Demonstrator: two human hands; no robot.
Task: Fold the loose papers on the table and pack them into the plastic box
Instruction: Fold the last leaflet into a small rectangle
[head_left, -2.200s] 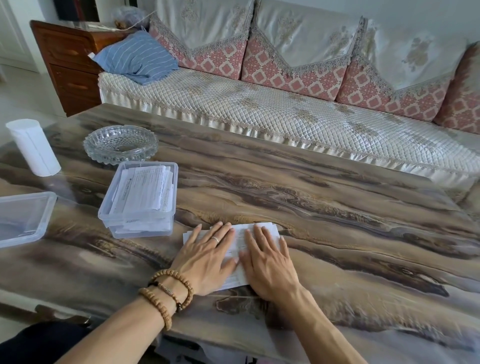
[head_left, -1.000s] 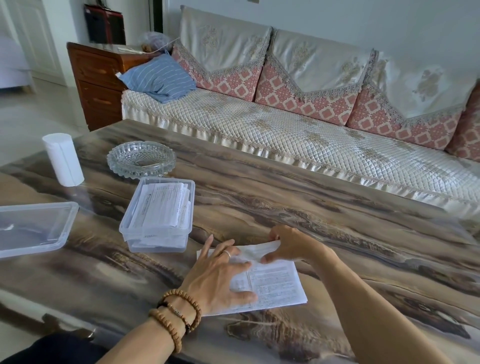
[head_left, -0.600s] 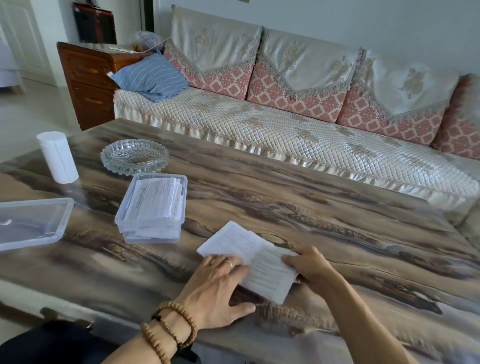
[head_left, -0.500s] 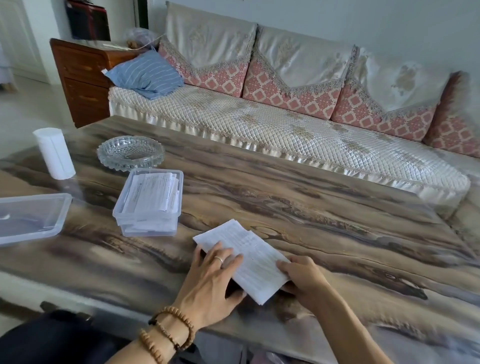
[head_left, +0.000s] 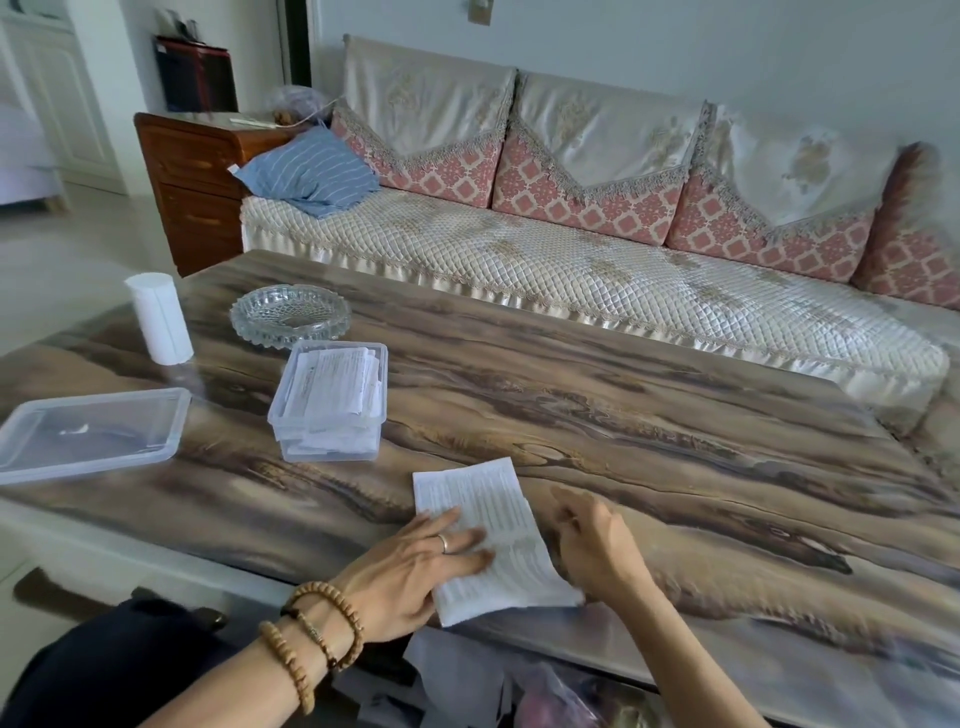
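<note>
A printed white paper (head_left: 498, 525), folded into a narrow strip, lies on the brown marbled table (head_left: 649, 441) near its front edge. My left hand (head_left: 415, 566) presses flat on the strip's left side with straight fingers. My right hand (head_left: 592, 545) sits at the strip's right edge with curled fingers, blurred by motion; I cannot tell whether it pinches the paper. The clear plastic box (head_left: 330, 400) stands behind and left of the paper and holds several folded papers.
The box's clear lid (head_left: 88, 434) lies at the left edge. A glass ashtray (head_left: 290, 314) and a white cylinder (head_left: 158, 319) stand behind the box. A sofa (head_left: 571, 249) runs along the table's far side. Bags show under the table's front edge.
The paper has been folded over once more into a narrower strip and turned lengthwise. My left hand now presses on it flat, and my right hand has moved to its right edge.
</note>
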